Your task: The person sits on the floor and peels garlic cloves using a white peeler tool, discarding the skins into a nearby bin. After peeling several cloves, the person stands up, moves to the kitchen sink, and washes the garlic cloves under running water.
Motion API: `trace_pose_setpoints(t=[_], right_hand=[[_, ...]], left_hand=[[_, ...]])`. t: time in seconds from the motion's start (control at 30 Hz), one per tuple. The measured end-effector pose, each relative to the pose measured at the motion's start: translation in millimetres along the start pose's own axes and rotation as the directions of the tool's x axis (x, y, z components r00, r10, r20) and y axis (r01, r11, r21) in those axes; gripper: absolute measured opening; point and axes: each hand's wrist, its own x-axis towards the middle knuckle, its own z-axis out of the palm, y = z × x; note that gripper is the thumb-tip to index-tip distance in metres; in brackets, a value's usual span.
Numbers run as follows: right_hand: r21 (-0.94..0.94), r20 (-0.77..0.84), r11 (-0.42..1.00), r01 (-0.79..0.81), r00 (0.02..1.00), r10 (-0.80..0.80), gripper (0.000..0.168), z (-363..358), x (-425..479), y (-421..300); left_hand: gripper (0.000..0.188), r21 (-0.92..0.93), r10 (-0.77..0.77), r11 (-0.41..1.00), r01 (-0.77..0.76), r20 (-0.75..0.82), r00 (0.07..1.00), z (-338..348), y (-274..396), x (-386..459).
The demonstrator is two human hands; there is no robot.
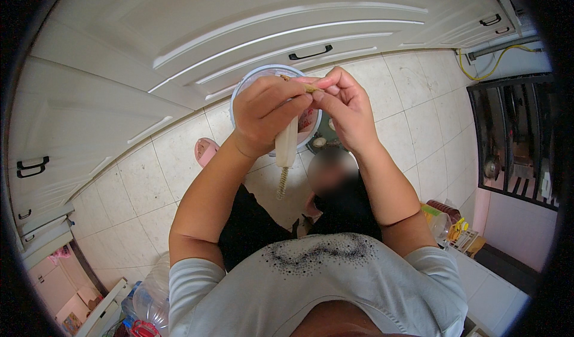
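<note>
My left hand (264,115) is closed around a white-handled brush (286,146), whose spiral bristle end points down towards my lap. With their fingertips meeting, my left hand and my right hand (352,108) pinch a small yellowish-brown piece (311,88); its exact kind is too small and covered to tell. Below them stands a round pale-blue-rimmed bin (232,108) with a liner and some contents, partly hidden by my left hand. Behind my right wrist, a dark greenish bowl or tray (331,136) on the floor carries pale rounded pieces (319,142).
White cabinets with black handles (310,52) run along the far side of the tiled floor (403,112). A black rack (515,139) stands at the right. Plastic bottles (437,220) are near my right elbow, and large clear bottles (150,299) sit at lower left. A blurred patch covers part of my lap.
</note>
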Motion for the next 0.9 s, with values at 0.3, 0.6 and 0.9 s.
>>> trace_pose_setpoints(t=[0.3, 0.6, 0.9], right_hand=[[0.06, 0.003, 0.998, 0.002, 1.0, -0.003, 0.01, -0.5, 3.2, 2.7], [0.143, -0.004, 0.988, -0.052, 0.999, 0.053, 0.012, 0.1, 3.7, 1.8], [0.181, 0.005, 0.981, -0.065, 0.998, 0.065, 0.014, -0.1, 3.6, 0.2]], left_hand=[[0.026, 0.027, 0.074, 0.997, -0.074, 0.005, 0.997, 1.6, -3.7, 1.0], [0.024, 0.023, 0.069, 0.997, -0.069, 0.009, 0.998, 3.3, -2.1, 1.5], [0.02, -0.091, -0.15, 0.984, 0.151, 0.022, 0.988, 2.4, -1.8, -4.1]])
